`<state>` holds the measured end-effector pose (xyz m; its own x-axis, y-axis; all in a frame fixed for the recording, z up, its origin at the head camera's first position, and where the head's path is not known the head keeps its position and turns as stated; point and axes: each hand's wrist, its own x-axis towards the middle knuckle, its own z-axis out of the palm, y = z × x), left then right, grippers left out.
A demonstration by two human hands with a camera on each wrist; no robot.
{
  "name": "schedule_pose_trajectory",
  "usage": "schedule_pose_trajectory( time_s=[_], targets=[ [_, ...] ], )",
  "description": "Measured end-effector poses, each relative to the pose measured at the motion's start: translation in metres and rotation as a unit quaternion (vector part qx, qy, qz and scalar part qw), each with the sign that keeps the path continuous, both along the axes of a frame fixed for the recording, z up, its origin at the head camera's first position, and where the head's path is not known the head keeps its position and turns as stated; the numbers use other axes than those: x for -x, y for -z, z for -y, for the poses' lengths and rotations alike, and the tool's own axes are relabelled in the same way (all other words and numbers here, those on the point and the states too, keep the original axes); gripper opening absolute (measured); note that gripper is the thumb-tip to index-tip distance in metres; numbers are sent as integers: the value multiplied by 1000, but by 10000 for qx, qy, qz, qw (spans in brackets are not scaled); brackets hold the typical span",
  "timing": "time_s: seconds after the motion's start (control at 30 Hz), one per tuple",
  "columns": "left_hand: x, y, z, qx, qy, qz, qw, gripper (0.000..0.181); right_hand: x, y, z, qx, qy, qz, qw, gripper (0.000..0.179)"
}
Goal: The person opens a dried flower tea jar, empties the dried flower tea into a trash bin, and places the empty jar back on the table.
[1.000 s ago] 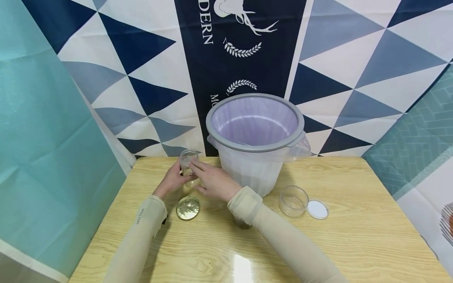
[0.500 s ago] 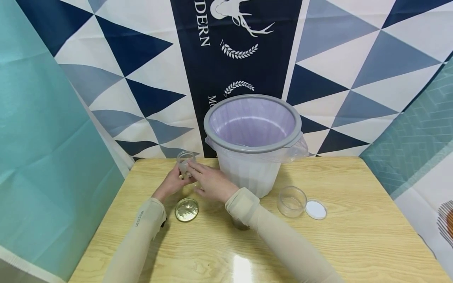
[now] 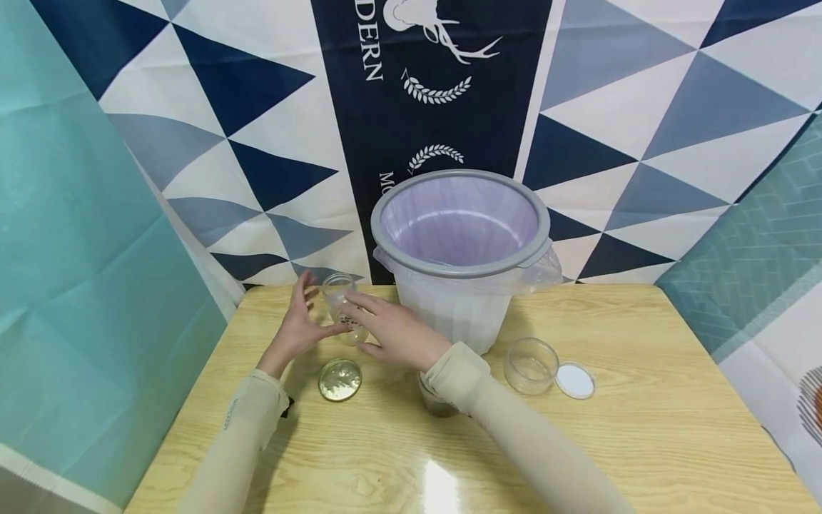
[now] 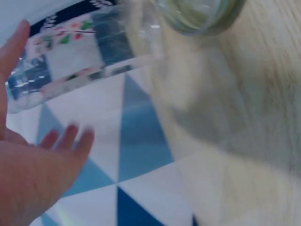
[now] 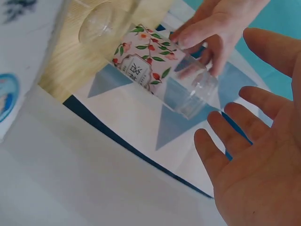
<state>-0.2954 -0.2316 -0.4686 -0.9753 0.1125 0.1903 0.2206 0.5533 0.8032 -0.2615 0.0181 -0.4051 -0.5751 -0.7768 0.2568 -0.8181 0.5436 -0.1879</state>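
A clear jar [image 3: 337, 287] with a floral paper label stands on the table's far left part, between my two hands. In the right wrist view the jar [image 5: 146, 61] has no lid on its mouth. My left hand [image 3: 297, 325] is at its left side, fingers spread and apart from it in the left wrist view. My right hand [image 3: 399, 332] is on the other side. Its fingers look extended and hold nothing in the right wrist view; whether they touch the jar is unclear. A round gold lid [image 3: 340, 380] lies in front of the jar.
A white bin [image 3: 452, 318] with a grey rim and a purple-tinted liner stands behind my right hand. To its right are a clear round container [image 3: 531, 366] and a white disc [image 3: 575, 380]. A metallic can [image 3: 439, 401] is partly hidden by my right sleeve.
My left hand has let go of the jar and moved left, its fingers opening. The jar now stands between the hands; my right hand stays beside it.
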Motion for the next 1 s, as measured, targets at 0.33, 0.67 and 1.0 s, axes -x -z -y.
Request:
schedule_pose_trajectory(
  time_s=[0.33, 0.67, 1.0],
  targets=[
    [-31, -44, -18, 539, -308, -1691, 9836, 143, -14, -3, -42, 302, 139, -24, 9994, 71],
    [-72, -13, -80, 132, 885, -436, 9950, 137, -29, -4, -82, 762, 71, -161, 9969, 65],
    [-78, 36, -128, 1303, 1799, 280, 9746, 127, -40, 12, -110, 958, 112, -46, 9953, 56]
  ],
)
